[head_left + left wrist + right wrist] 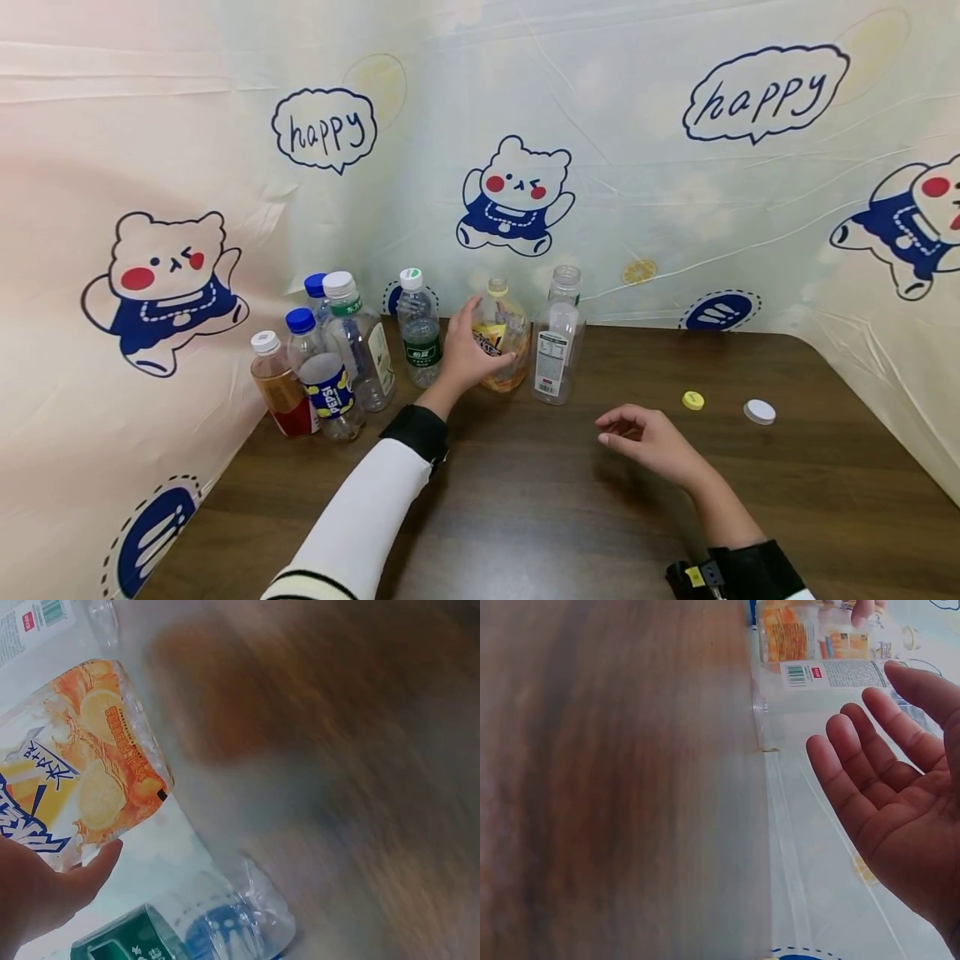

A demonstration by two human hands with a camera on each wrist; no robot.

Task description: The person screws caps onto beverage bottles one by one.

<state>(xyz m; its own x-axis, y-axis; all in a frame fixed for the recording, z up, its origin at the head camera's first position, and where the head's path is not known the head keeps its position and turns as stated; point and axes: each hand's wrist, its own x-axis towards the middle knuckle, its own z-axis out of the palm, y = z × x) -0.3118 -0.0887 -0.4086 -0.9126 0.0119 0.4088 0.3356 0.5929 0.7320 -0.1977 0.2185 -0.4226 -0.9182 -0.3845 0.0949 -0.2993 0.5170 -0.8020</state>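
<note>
My left hand (pixel 468 354) is at the left side of a clear bottle with an orange-fruit label (pixel 506 333), thumb in front and fingers stretched upward. The left wrist view shows the thumb (pixel 97 877) beside this label; whether it touches cannot be told. This bottle stands upright without a cap. Close on its right stands a clear wide-mouthed bottle (pixel 551 367), uncapped, with a white printed label. My right hand (pixel 652 437) hovers over the table to the right of both, holding nothing, its fingers loosely bent in the right wrist view.
A green-labelled bottle (pixel 422 337) stands left of my left hand. Farther left cluster several capped bottles, among them a Pepsi bottle (pixel 326 392) with a blue cap. A yellow cap (pixel 693 401) and a white cap (pixel 760 412) lie on the table at right. A printed curtain hangs behind.
</note>
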